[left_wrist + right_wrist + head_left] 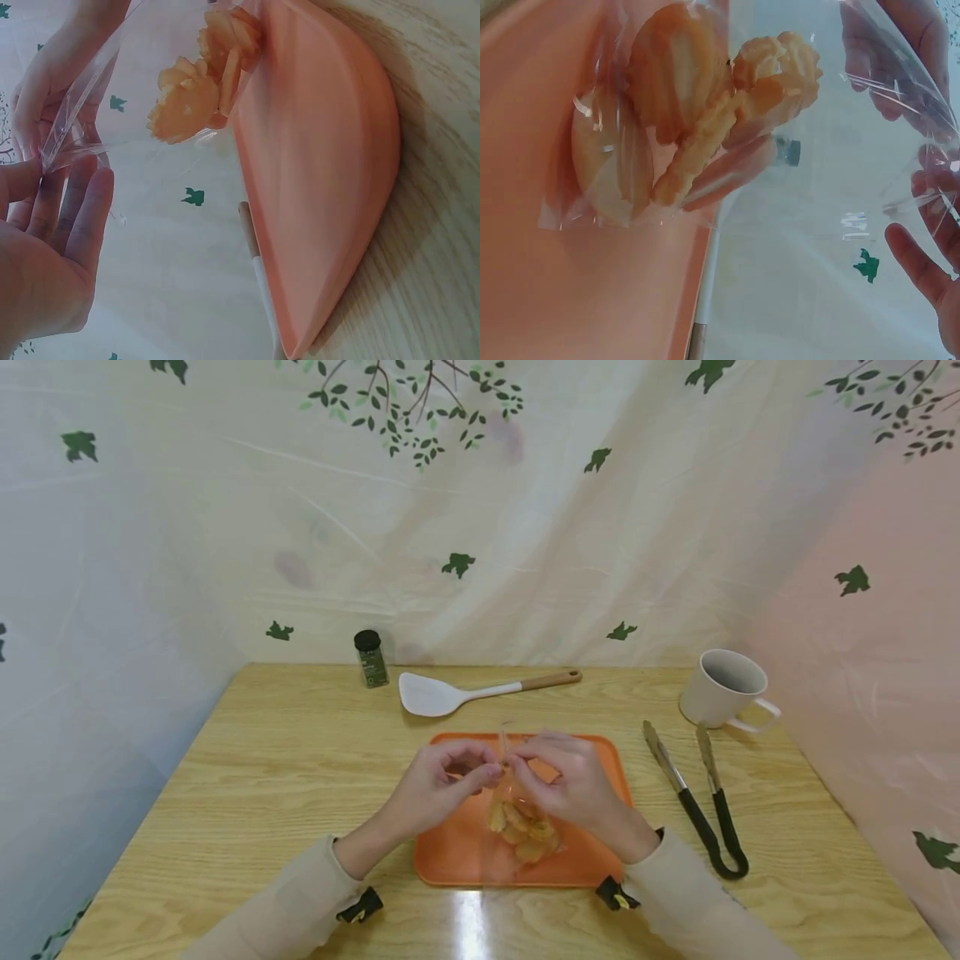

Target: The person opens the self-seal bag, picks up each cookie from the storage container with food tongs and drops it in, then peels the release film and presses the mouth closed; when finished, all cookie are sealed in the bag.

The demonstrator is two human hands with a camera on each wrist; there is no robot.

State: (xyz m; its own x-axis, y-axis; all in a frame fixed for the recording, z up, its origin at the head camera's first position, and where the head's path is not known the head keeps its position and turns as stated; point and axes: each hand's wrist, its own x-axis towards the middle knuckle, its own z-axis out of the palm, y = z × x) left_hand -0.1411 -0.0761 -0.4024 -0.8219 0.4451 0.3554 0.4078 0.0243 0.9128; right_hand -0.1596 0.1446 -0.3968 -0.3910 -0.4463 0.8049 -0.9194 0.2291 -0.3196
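Both hands hold the top of a clear plastic bag (512, 789) above the orange tray (450, 852). My left hand (441, 781) pinches the bag's edge between thumb and fingertip, and in the left wrist view its other fingers extend loosely. Close beside it, my right hand (573, 779) pinches the same top edge. Inside the bag's lower part lie several golden, wavy-edged biscuits (679, 71), also visible in the left wrist view as biscuits (184, 109) bunched together. Whether the bag's bottom touches the tray cannot be told.
Behind the tray lies a white spatula (435, 695) with a wooden handle. A black-capped spice jar (372, 664) stands to its left. On the right are spread metal tongs (701, 818) with black handles and a white mug (712, 697). A leaf-patterned curtain (510, 593) borders the wooden table (285, 777).
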